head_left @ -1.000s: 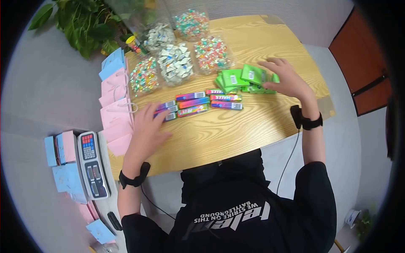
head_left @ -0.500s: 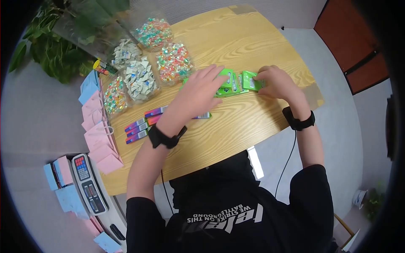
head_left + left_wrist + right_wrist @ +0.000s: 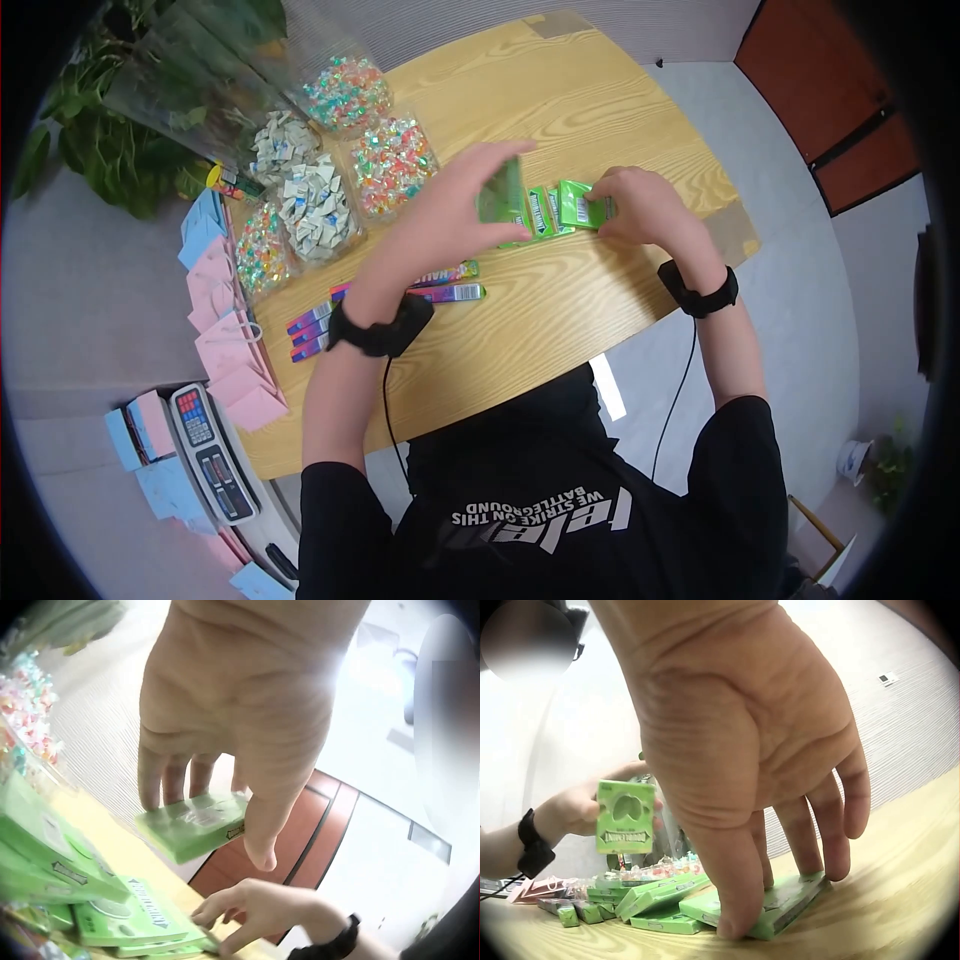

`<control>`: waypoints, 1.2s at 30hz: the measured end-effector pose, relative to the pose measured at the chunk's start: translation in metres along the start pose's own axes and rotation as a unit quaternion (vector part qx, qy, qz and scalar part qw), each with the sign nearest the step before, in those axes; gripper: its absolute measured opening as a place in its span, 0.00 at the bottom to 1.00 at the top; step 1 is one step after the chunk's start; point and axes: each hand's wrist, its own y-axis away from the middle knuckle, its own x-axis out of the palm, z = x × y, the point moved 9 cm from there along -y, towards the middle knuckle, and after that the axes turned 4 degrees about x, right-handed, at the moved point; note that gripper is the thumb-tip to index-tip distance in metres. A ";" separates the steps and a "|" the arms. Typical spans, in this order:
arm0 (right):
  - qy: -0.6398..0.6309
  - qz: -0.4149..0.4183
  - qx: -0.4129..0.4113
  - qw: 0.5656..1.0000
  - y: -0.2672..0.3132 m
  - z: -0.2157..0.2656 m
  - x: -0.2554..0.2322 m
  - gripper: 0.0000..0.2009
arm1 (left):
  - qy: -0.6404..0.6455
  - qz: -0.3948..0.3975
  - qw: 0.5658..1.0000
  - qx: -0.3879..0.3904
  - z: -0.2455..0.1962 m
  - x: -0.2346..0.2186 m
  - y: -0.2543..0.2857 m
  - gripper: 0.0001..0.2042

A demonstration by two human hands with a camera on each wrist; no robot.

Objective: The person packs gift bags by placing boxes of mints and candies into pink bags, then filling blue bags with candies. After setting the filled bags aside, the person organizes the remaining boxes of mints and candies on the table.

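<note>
My left hand (image 3: 440, 205) pinches a green Doublemint pack (image 3: 625, 817) by its edges, thumb on one side and fingers on the other. The pack is held up off the table, its leaf picture facing the right wrist camera. My right hand (image 3: 645, 205) grips another green pack (image 3: 787, 904) lying on the wood, thumb at the near edge and fingertips at the far edge. Between the hands, more green packs (image 3: 541, 213) lie overlapping. Below my left wrist are stick packs of candy (image 3: 450, 293) in rows, partly hidden by the forearm.
Clear tubs of wrapped candies (image 3: 393, 165) and of white-wrapped pieces (image 3: 316, 210) stand at the back left. Pink paper bags (image 3: 228, 345) line the left edge, with a scale (image 3: 212, 455) beyond. The wooden table (image 3: 580, 110) extends behind the packs.
My left hand has moved right from above the stick packs to the green packs and lifted one. My right hand, spread earlier, has closed on a pack at the right end. The head view has shifted.
</note>
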 end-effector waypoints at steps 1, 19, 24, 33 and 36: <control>0.003 0.002 0.003 1.000 0.001 0.000 0.001 0.21 | 0.131 -0.021 0.990 -0.049 0.007 -0.009 0.010 0.35; -0.074 -0.102 0.016 0.992 0.036 0.006 0.002 0.22 | -0.143 0.057 0.986 -0.057 0.012 0.006 0.199 0.27; -0.055 -0.062 0.070 0.994 0.047 0.013 -0.004 0.23 | -0.151 0.092 0.984 -0.031 0.008 0.006 0.198 0.29; -0.520 -0.077 0.141 0.839 0.075 0.009 -0.002 0.18 | -0.138 0.131 0.978 -0.080 0.014 0.014 0.188 0.28; -0.695 -0.004 0.177 0.697 0.075 0.011 0.046 0.18 | -0.085 0.140 0.982 -0.096 0.011 0.021 0.183 0.29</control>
